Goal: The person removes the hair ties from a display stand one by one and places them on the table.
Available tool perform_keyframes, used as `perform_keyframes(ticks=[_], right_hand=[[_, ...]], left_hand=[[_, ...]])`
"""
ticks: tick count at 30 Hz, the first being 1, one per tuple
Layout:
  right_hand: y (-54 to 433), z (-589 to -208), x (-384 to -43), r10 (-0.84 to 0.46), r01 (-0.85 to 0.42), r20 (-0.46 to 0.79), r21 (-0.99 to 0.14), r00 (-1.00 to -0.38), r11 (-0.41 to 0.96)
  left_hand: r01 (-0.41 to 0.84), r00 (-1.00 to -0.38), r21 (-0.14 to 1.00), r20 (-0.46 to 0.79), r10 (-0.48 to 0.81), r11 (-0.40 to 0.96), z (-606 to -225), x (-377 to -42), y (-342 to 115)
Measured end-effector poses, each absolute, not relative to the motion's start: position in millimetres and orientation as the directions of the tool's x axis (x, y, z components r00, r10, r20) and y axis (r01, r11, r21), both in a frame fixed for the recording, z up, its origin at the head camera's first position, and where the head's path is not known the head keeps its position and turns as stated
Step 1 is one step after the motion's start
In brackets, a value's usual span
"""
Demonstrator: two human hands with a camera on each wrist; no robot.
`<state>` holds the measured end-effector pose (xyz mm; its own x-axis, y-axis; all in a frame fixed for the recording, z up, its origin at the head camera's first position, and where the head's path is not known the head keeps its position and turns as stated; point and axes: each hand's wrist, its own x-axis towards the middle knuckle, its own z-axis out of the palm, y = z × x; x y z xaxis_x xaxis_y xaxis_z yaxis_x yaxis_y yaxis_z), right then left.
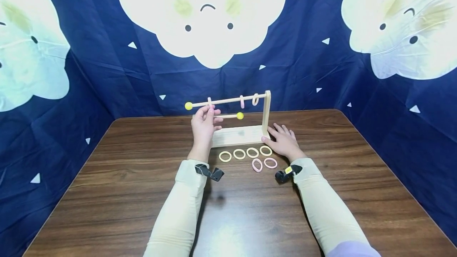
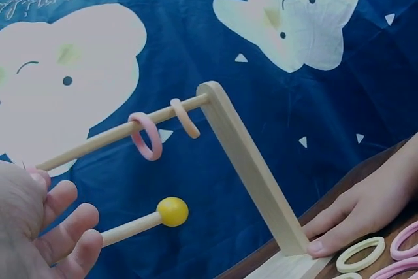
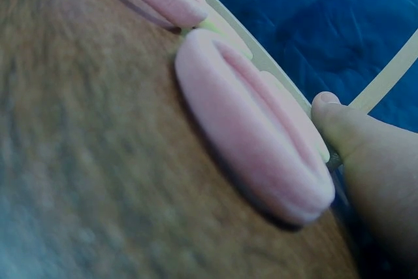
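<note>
A wooden stand (image 1: 266, 110) holds a long upper rod (image 1: 228, 100) with a yellow ball at its left end. My left hand (image 1: 204, 128) pinches a pink ring (image 1: 210, 101) that is around this rod near the ball. Farther right along the rod hang another pink ring (image 2: 146, 136) and a peach ring (image 2: 185, 119). Below, a shorter rod with a yellow ball (image 1: 240, 116) passes behind my left hand, which hides part of it. With fingers spread, my right hand (image 1: 283, 142) rests at the right end of the stand's base (image 1: 239, 135), thumb touching it.
In front of the base, several pale yellow rings (image 1: 225, 156) lie in a row on the brown wooden table (image 1: 143, 185). Two pink rings (image 1: 270, 163) lie nearer my right wrist. A blue curtain (image 1: 107, 78) with clouds stands behind the table.
</note>
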<state>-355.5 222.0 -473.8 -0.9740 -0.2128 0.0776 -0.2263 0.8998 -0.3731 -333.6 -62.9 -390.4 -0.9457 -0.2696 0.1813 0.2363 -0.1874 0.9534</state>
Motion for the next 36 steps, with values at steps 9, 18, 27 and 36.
perform_keyframes(ticks=[9,18,27,36], right_hand=[[221.9,-472.7,-353.9,-0.210,-0.225,0.081,-0.380,-0.974,0.897],[224.4,-474.2,-353.5,-0.216,-0.235,0.092,-0.369,-0.972,0.899],[221.7,-474.1,-353.6,-0.218,-0.235,0.089,-0.356,-0.972,0.905],[220.3,-470.7,-350.2,-0.214,-0.234,0.095,-0.378,-0.972,0.896]], left_hand=[[0.221,-0.941,0.956,0.158,-0.300,-0.191,-391.8,-333.6,-75.8],[0.202,-0.930,0.951,0.111,-0.350,-0.233,-391.8,-331.5,-87.6],[0.209,-0.913,0.950,0.105,-0.393,-0.232,-393.9,-328.1,-95.8],[0.206,-0.910,0.948,0.094,-0.404,-0.242,-394.6,-325.9,-101.8]])
